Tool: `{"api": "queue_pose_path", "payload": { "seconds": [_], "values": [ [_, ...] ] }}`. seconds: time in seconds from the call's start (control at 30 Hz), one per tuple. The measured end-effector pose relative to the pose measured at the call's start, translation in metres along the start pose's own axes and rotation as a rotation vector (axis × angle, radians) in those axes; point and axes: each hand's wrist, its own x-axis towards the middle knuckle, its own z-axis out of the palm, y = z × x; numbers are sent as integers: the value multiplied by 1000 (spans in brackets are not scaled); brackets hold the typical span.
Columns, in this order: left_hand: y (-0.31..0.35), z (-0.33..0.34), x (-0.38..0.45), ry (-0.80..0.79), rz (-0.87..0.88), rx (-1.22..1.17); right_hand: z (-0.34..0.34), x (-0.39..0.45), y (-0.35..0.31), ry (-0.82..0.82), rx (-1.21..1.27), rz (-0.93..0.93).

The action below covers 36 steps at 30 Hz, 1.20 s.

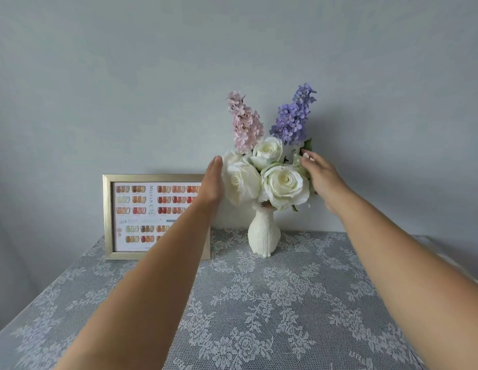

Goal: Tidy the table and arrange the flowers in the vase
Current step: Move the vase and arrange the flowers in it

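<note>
A white vase (263,236) stands upright on the surface (259,316), which is covered with a lace cloth (299,289), near the wall. In it are white roses (284,184), a pink flower spike (244,124) and a purple flower spike (294,118). The left hand (212,180) is flat, fingers straight together, its palm against the left rose. The right hand (322,177) is loosely spread, holding nothing, and its fingertips (305,156) touch the right side of the bunch. A gold picture frame (108,217) stands left of the vase.
</note>
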Motion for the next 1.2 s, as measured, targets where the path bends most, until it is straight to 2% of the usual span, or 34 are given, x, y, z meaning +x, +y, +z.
{"api": "queue_pose_path", "payload": {
  "seconds": [0.1,0.27,0.53,0.7,0.83,1.03,1.13,1.2],
  "values": [
    [5,-2,6,-52,33,6,4,2,0,9,29,-22],
    [14,-7,19,-6,43,27,6,6,2,6,5,-47],
    [26,-7,23,99,138,306,18,5,1,-9,-14,-95],
    [25,-7,20,88,202,411,26,3,3,-92,-86,-112],
    [28,-9,19,74,221,498,27,3,3,-86,-155,-139],
    [35,-19,5,-42,160,394,9,-3,2,-74,-163,-141],
    [29,-24,-8,-113,205,333,-6,-16,1,6,-160,-199],
    [25,-26,-17,-97,241,284,-15,-24,2,78,-154,-218]
  ]
}}
